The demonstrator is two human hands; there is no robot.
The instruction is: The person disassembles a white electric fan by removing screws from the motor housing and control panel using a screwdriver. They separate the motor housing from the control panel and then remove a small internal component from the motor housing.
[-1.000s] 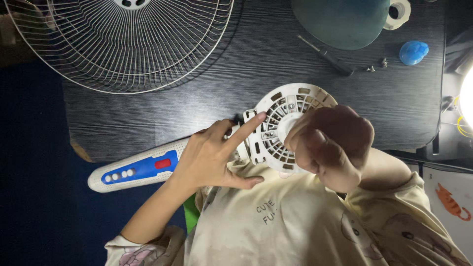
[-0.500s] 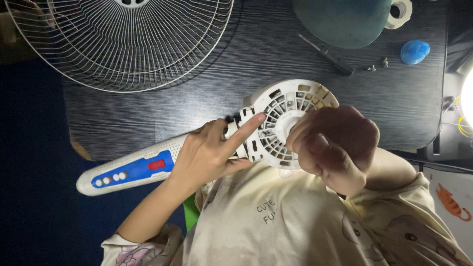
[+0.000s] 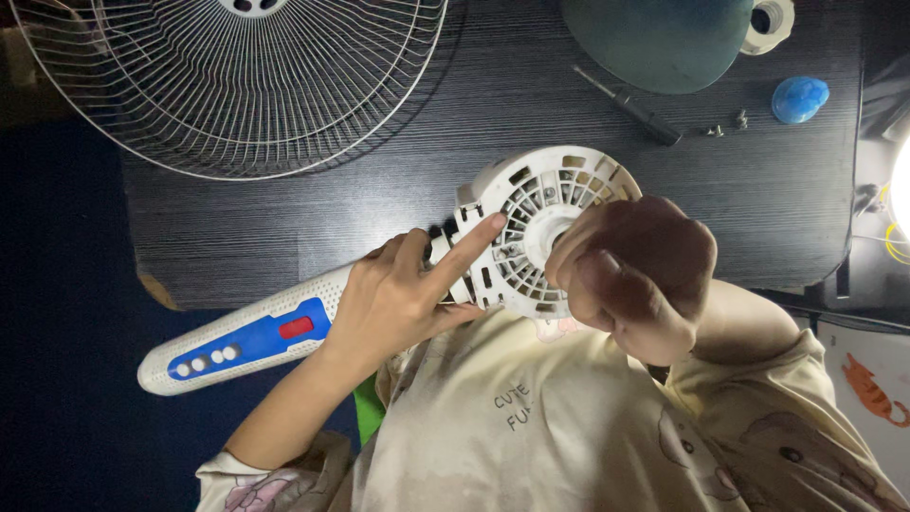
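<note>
Left hand (image 3: 403, 303) wraps the fan housing (image 3: 531, 223) neck, forefinger extended. Right hand (image 3: 630, 270), grip closed, at its hub; contents hidden. Housing overhangs surface (image 3: 313, 223) near edge.

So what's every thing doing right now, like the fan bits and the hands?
Motor housing: white, grille off, tilted at the table edge, held by both hands.
Left hand: gripping the housing's neck, forefinger stretched over its vents.
Right hand: fisted at the housing's centre.
Grille: detached, lying flat.
Screwdriver: lying unused.
Screws: loose on the table.
Control handle: sticking out past the table edge.
</note>
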